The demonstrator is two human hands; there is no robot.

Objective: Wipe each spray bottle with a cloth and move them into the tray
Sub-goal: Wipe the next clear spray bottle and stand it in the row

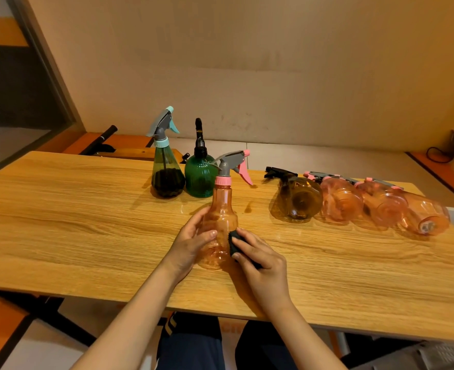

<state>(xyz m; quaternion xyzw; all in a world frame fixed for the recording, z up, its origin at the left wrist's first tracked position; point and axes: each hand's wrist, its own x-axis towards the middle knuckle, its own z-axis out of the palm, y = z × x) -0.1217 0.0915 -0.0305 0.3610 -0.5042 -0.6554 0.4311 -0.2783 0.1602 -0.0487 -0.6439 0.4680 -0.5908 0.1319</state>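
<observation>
**Wooden table, bottle mid-wipe**

Pale wood-grain table under a beige wall carries the work. Beyond the left hand stand a tall teal-capped smoky cone bottle and a round dark-green ribbed bottle. That hand curls round the waist of the upright, clear orange plastic spray bottle, seemingly empty, so light, thin-walled and slick. The right hand pinches a small black cloth against its lower side. Further right lie wiped bottles; no tray is clearly visible.
</observation>
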